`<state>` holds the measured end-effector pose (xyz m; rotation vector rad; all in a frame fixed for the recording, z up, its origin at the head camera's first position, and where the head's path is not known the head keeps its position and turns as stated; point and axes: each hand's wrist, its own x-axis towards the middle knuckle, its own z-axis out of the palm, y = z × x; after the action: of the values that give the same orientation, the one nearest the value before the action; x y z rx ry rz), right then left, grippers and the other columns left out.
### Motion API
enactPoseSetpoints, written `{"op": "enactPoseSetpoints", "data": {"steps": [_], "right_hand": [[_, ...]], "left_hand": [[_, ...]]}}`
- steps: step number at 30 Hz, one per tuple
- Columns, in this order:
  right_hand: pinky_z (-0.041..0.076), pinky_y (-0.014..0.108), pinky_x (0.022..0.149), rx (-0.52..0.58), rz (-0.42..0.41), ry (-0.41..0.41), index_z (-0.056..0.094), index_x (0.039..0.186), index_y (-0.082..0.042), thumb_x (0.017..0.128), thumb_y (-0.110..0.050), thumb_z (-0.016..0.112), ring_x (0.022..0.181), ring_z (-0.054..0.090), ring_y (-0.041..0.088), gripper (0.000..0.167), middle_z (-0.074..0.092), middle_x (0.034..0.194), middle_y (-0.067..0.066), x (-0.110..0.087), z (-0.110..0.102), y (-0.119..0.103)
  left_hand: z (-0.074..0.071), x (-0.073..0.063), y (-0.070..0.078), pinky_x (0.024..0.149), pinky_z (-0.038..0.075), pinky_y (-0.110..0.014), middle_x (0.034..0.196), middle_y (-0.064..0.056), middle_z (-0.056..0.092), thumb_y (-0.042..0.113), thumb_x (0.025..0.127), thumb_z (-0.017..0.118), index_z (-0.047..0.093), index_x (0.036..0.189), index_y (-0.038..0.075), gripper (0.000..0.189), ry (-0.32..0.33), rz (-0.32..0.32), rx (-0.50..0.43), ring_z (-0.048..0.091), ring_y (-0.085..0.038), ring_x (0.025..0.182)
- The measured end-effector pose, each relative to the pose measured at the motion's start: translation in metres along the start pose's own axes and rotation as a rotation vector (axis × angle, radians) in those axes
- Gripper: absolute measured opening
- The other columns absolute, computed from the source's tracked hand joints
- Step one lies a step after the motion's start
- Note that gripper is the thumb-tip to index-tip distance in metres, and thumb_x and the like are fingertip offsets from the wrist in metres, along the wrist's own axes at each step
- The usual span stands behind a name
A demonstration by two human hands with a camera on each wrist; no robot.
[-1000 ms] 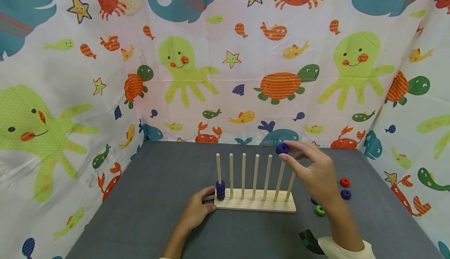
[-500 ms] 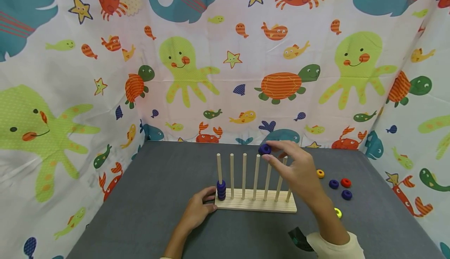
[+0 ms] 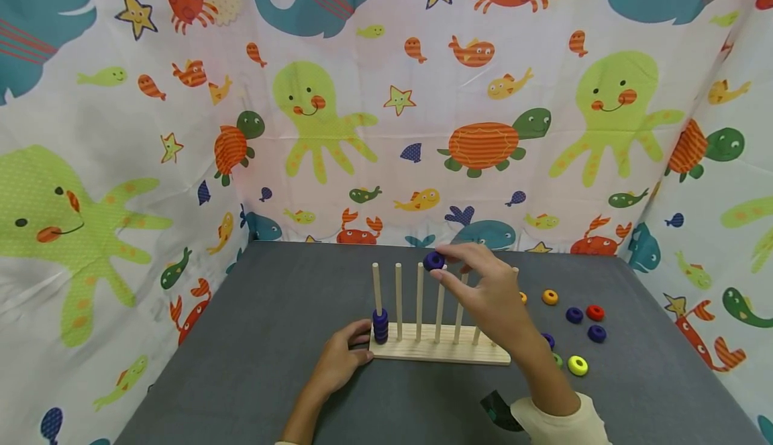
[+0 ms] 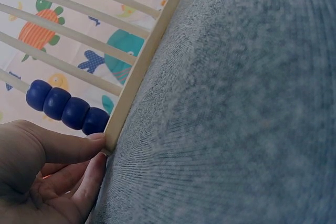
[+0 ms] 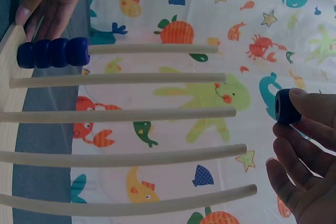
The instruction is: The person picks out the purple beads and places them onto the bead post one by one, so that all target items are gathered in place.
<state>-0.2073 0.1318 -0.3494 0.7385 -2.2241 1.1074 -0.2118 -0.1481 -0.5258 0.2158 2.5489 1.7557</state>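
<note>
A wooden peg stand [image 3: 441,352] with a row of upright pegs sits on the grey table. Several dark blue beads [image 3: 380,327] are stacked on its leftmost peg. My left hand [image 3: 341,358] holds the left end of the base, thumb and fingers pinching its corner in the left wrist view. Between thumb and fingertips, my right hand [image 3: 486,290] pinches another blue bead [image 3: 433,261] at peg-top height, near the middle pegs. In the right wrist view, this held bead [image 5: 286,107] is apart from the peg tips, its hole facing the pegs.
Right of the stand lie loose beads: a red one [image 3: 595,313], blue ones [image 3: 596,333], a yellow one [image 3: 578,366] and an orange one [image 3: 549,297], with a green one partly hidden by the right arm. A sea-animal printed curtain [image 3: 398,156] surrounds the table's back and sides.
The right hand has carried the blue bead leftward along the peg tops, from the right end towards the middle. More loose beads now show behind it. The left hand stays at the base.
</note>
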Motion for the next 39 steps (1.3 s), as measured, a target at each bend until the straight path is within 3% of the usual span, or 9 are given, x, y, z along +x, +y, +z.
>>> {"op": "enactPoseSetpoints", "data": {"steps": [3,10,14,21,26,33,39], "right_hand": [[0.058,0.020,0.084,0.017,-0.007,-0.009,0.075,0.130,-0.011,0.090,-0.010,0.085,0.102,0.067,0.020,0.041,0.074,0.116,0.000,0.001,0.005,-0.002],[0.057,0.025,0.080,0.037,-0.038,-0.039,0.075,0.130,-0.014,0.092,-0.014,0.084,0.105,0.063,0.012,0.040,0.074,0.115,-0.003,0.005,0.020,-0.008],[0.056,0.028,0.078,0.051,-0.046,-0.060,0.075,0.130,-0.013,0.093,-0.014,0.083,0.102,0.063,0.014,0.037,0.074,0.112,0.000,0.007,0.027,-0.012],[0.060,0.046,0.095,0.060,-0.038,-0.066,0.076,0.130,-0.011,0.094,-0.014,0.082,0.114,0.065,0.021,0.036,0.076,0.120,0.000,0.011,0.040,-0.016],[0.051,0.056,0.111,0.037,-0.027,-0.079,0.076,0.131,-0.013,0.095,-0.017,0.082,0.121,0.062,0.023,0.037,0.076,0.126,0.001,0.014,0.048,-0.018],[0.053,0.055,0.105,0.006,0.011,-0.127,0.074,0.133,-0.013,0.097,-0.021,0.079,0.121,0.059,0.022,0.037,0.075,0.127,0.002,0.017,0.057,-0.019],[0.051,0.057,0.110,-0.011,0.001,-0.146,0.074,0.133,-0.012,0.098,-0.020,0.078,0.122,0.060,0.025,0.036,0.075,0.128,0.004,0.019,0.062,-0.017]], "left_hand": [[0.000,-0.001,0.001,0.096,0.062,-0.035,0.146,-0.026,0.061,-0.011,0.088,0.074,0.058,0.146,-0.005,0.061,-0.001,0.012,-0.010,0.064,-0.040,0.129],[0.000,-0.002,0.002,0.095,0.062,-0.037,0.145,-0.026,0.062,-0.011,0.087,0.075,0.058,0.145,-0.005,0.061,0.004,0.014,-0.016,0.065,-0.040,0.128],[-0.001,-0.003,0.002,0.095,0.063,-0.038,0.145,-0.026,0.061,-0.011,0.087,0.075,0.058,0.146,-0.005,0.062,0.000,0.023,-0.041,0.065,-0.041,0.128],[-0.002,-0.001,0.000,0.096,0.062,-0.035,0.146,-0.025,0.061,-0.010,0.088,0.074,0.058,0.146,-0.004,0.061,-0.007,0.023,-0.029,0.065,-0.040,0.129],[-0.001,0.000,-0.003,0.096,0.062,-0.032,0.146,-0.025,0.061,-0.010,0.088,0.073,0.057,0.146,-0.004,0.060,-0.016,0.022,-0.017,0.065,-0.039,0.129],[-0.001,0.001,-0.005,0.096,0.062,-0.032,0.145,-0.025,0.062,-0.009,0.089,0.073,0.057,0.147,-0.004,0.060,-0.011,0.033,-0.037,0.066,-0.039,0.128],[-0.001,0.001,-0.004,0.095,0.062,-0.032,0.145,-0.024,0.063,-0.008,0.088,0.073,0.058,0.147,-0.003,0.060,-0.017,0.027,-0.047,0.066,-0.038,0.128]]}}
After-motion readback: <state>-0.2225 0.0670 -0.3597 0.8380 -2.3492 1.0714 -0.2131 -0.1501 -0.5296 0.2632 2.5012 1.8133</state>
